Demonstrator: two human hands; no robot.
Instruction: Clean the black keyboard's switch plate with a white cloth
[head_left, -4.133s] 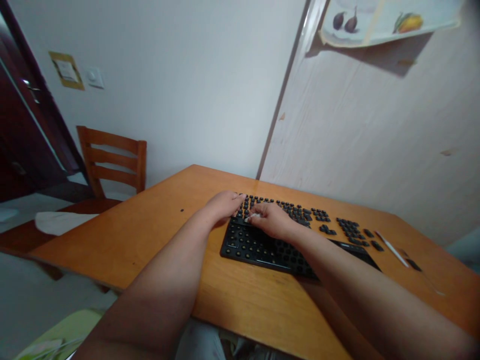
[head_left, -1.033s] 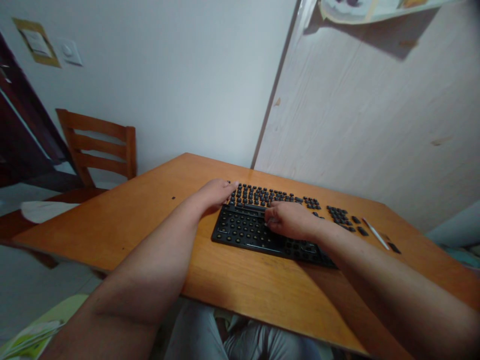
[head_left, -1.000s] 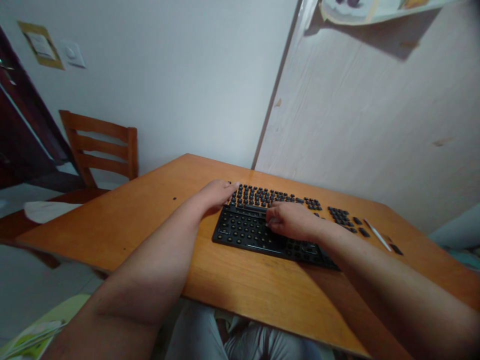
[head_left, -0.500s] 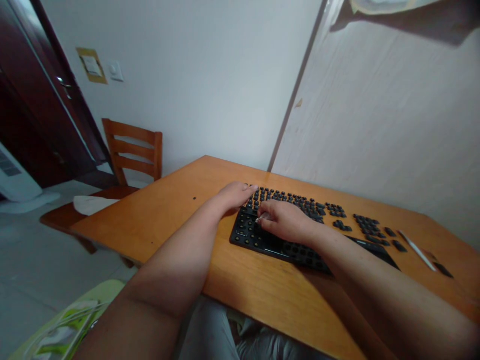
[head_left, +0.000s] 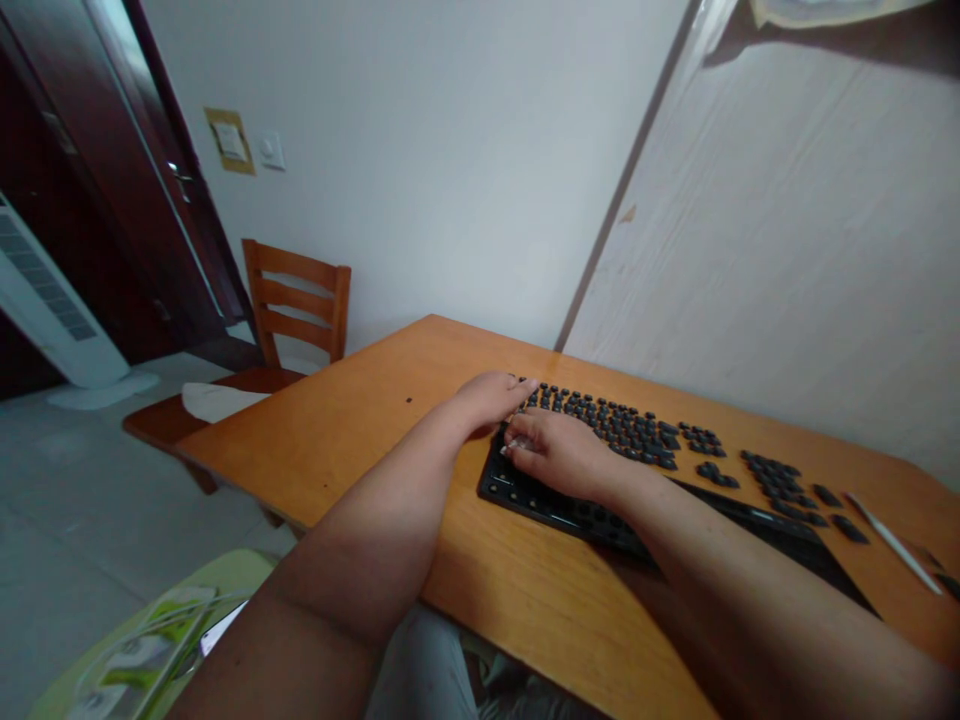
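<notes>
A black keyboard base (head_left: pixel 540 507) lies on the wooden table, its left part bare of keycaps. Behind it, loose black keycaps (head_left: pixel 626 425) are laid out in rows. My right hand (head_left: pixel 562 452) is over the base's left end, thumb and fingers pinched on a small whitish thing (head_left: pixel 507 449) that I cannot make out. My left hand (head_left: pixel 491 398) rests at the base's far left corner, beside the nearest keycaps, thumb stretched out; its other fingers are partly hidden. It seems to hold nothing.
On the wooden table (head_left: pixel 360 440) a white pen-like stick (head_left: pixel 896 545) lies at the right, near larger keycaps (head_left: pixel 849 528). One small dark piece (head_left: pixel 409 400) sits left of my forearm. A wooden chair (head_left: pixel 300 300) stands at the left, a green stool (head_left: pixel 247 570) with items below.
The view has turned left, so the table appears shifted right. My right hand has moved left along the base, closer to its left edge. My left hand has stayed by the far corner.
</notes>
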